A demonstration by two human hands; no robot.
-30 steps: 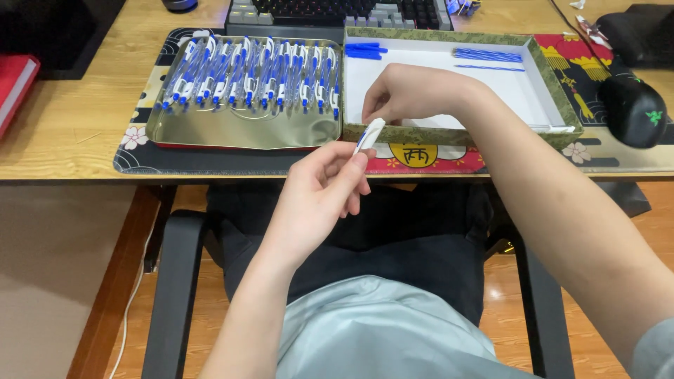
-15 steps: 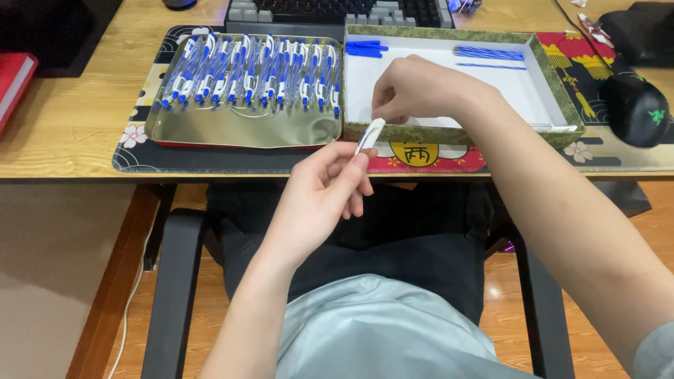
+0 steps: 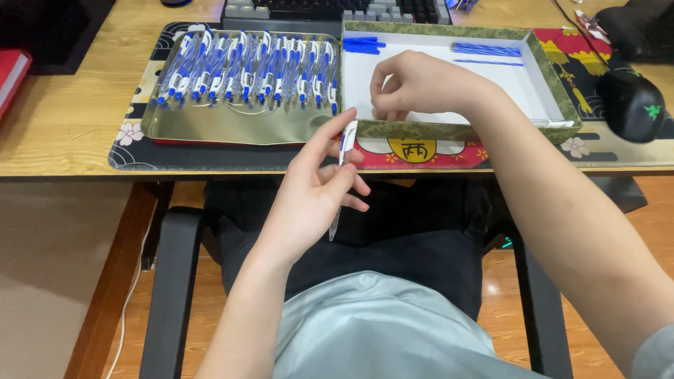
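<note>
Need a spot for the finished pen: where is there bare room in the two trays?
The gold metal tray is bare along its near edge, below the row of blue-and-white pens. The white-lined box is bare right of the right hand, below the blue refills. The gold tray's far half is crowded.

Open white floor inside the green-rimmed box (image 3: 554,105), blocked only by its raised walls. Crowded with pens across the gold tray (image 3: 232,126). Bare wood at the surface's left end (image 3: 70,119).
</note>
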